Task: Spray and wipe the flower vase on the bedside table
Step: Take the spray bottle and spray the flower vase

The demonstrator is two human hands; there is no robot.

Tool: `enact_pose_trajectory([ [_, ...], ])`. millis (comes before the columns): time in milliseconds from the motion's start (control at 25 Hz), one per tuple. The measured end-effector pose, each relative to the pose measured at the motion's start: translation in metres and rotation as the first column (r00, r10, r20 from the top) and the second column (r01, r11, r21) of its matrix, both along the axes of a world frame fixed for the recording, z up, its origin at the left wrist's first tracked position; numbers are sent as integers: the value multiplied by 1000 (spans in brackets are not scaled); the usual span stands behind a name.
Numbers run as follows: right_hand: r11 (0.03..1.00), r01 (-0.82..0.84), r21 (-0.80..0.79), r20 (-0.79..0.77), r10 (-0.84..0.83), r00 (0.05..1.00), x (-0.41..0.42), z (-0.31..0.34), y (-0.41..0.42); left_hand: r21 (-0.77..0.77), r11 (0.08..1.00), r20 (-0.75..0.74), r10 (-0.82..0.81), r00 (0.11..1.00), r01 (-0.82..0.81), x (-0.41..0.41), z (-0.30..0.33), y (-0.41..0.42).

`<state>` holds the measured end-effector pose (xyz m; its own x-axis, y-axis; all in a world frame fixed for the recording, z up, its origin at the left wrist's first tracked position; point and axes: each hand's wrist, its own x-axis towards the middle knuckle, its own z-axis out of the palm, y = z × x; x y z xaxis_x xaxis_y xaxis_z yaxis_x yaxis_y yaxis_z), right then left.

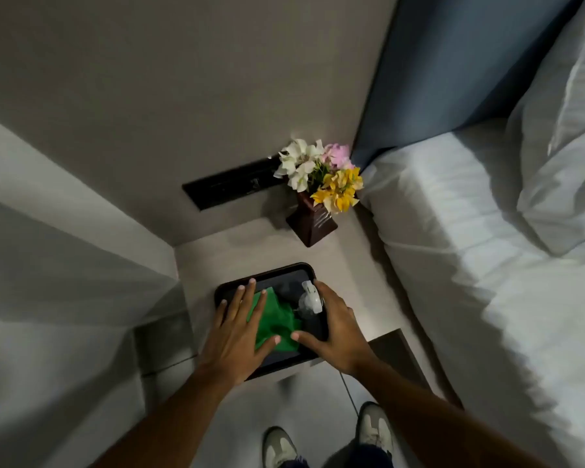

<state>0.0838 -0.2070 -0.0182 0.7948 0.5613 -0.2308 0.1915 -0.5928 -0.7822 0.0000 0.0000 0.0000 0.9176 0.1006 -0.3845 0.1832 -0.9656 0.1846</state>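
A dark brown flower vase (312,225) with white, pink and yellow flowers (321,173) stands at the back of the pale bedside table (358,275), by the wall. Nearer to me a black tray (227,289) holds a green cloth (274,320) and a clear spray bottle (309,298) with a white head. My left hand (237,329) lies flat with fingers spread over the cloth's left side. My right hand (335,325) curves around the bottle from the right, thumb on the cloth; whether it grips the bottle is unclear.
A bed with white sheets (470,265) and a pillow (561,157) lies right of the table, under a blue headboard (453,69). A black switch panel (230,187) is set in the wall behind the vase. My shoes (374,430) stand on the floor below.
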Motion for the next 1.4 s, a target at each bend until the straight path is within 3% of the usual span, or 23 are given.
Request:
enact_pose_trajectory([
  [160,986,93,141,85,-106,991,3,-13,23,63,996,74,-69,995,64,35,-11,17],
  [400,977,104,189,185,-139,973,8,-16,26,137,982,224,-157,962,128,93,11,26],
  [560,905,307,294,-91,-293,952,19,-18,29,212,954,268,-265,926,212,128,30,24],
  [680,753,588,293,-386,-470,794,31,-19,30,256,925,254,-346,903,282,151,45,16],
  [760,658,701,275,-585,-464,665,45,-18,33,293,898,238,-402,884,329,164,53,11],
  [880,574,786,230,-760,-399,513,74,-14,37,327,855,217,-482,849,402,179,55,10],
  [1160,525,814,248,-815,-342,468,110,-21,43,373,817,214,-537,816,440,187,42,23],
  [1400,556,794,246,-810,-332,484,122,-29,47,356,836,206,-506,838,418,186,35,21],
])
